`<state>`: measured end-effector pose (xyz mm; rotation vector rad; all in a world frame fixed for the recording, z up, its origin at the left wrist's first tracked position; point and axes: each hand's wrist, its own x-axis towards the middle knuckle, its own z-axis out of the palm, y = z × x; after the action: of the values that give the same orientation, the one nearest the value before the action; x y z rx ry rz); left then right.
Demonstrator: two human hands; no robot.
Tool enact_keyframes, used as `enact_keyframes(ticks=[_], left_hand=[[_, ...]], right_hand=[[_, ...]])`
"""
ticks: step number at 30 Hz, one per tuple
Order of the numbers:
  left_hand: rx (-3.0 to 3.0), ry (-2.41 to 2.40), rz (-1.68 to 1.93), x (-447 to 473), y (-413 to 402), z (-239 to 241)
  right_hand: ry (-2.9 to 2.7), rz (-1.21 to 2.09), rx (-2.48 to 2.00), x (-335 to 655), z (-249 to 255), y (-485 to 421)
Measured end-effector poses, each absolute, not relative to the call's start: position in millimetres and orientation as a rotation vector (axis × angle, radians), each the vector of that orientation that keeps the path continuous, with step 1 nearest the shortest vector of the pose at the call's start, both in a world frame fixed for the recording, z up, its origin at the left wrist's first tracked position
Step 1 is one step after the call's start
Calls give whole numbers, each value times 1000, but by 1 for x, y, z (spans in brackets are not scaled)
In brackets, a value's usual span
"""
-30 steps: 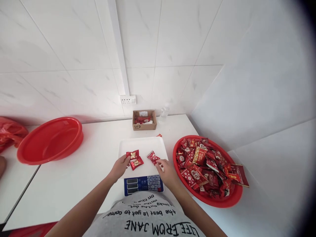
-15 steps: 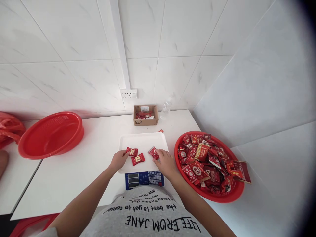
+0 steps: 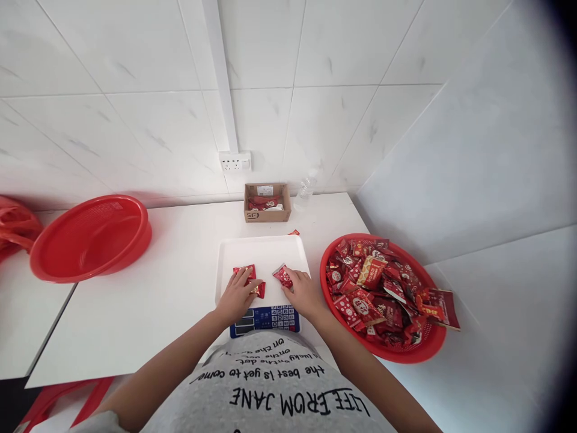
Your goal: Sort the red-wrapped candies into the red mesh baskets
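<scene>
Two small red wrapped packets lie on the left half of the white weighing-scale pan, partly covered by my left hand. Its fingers are stretched out and spread over them. On the right half of the pan, my right hand pinches one end of another small red wrapped packet between thumb and fingers. The scale's blue keypad panel shows in front of the pan, its left side partly hidden by my left wrist.
At the right stands a red basket heaped with red packets. A cardboard box with red packets and a clear plastic bottle stand by the wall. A red basin and a red plastic bag are at the left.
My left hand has moved from pinching the edge of one packet to lying spread over the two left packets. The right hand stays at its packet. The view has tilted slightly down.
</scene>
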<state>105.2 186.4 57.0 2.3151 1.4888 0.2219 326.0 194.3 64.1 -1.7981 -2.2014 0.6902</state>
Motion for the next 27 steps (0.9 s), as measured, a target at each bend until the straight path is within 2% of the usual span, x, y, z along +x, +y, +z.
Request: enact_keyframes(ticks=[7, 13, 22, 27], left_hand=[[2196, 1552, 301, 92, 173, 61], [2084, 1734, 399, 80, 163, 60], [2165, 1636, 322, 68, 166, 60], [2111, 1643, 490, 53, 152, 64]], right_hand=[[-2022, 905, -1714, 321, 56, 189], [-1816, 966, -1545, 300, 53, 193], [-2060, 844, -1440, 270, 54, 181], [-1851, 767, -1513, 270, 55, 161]])
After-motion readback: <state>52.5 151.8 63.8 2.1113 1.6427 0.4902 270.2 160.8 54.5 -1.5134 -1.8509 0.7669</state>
